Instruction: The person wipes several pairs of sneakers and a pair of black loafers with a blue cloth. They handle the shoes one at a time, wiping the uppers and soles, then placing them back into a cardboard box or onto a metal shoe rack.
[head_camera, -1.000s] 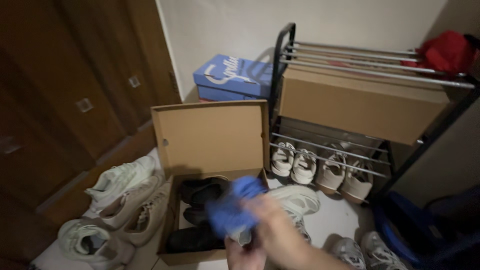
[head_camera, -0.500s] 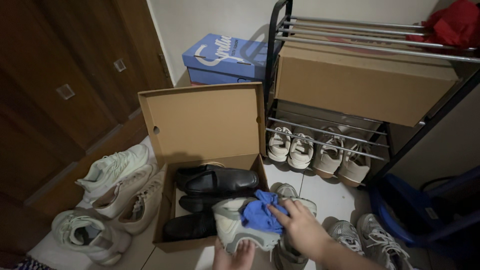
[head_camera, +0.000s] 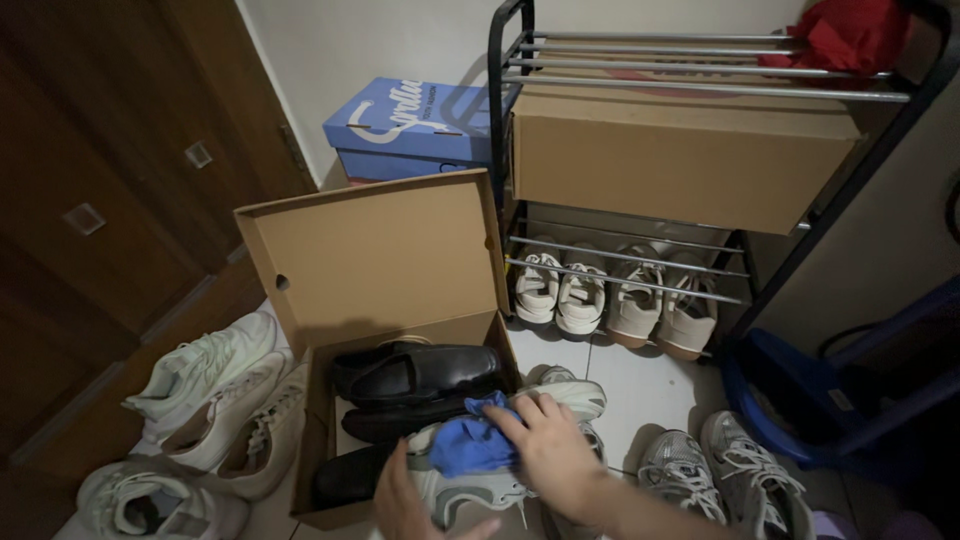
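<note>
The right hand (head_camera: 545, 445) lies palm down with fingers spread, pressing a blue cloth (head_camera: 470, 445) against a pale sneaker (head_camera: 490, 470) at the near edge of the scene. The left hand (head_camera: 400, 500) sits below and left of the sneaker, fingers curved against its side; whether it grips the shoe cannot be told, since most of the hand is cut off by the frame edge.

The sneaker rests across the near right corner of an open cardboard shoebox (head_camera: 320, 420) standing on the floor. The hinged lid (head_camera: 375, 250) stands upright at the far side. Inside the box lie black leather dress shoes (head_camera: 415, 370), one resting above another.

Left of the box, several pale sneakers (head_camera: 210, 390) lie in a loose cluster on the floor. Right of the hands, a pair of grey running shoes (head_camera: 720, 475) sits on the tiles.

Far right, a black metal shoe rack (head_camera: 700, 85) holds a large closed cardboard box (head_camera: 680, 160) on its middle level and two pairs of beige sneakers (head_camera: 610, 300) on its lowest level. A red cloth (head_camera: 845, 35) lies on the top rails. A blue shoebox (head_camera: 410, 125) sits against the wall behind the lid.
</note>
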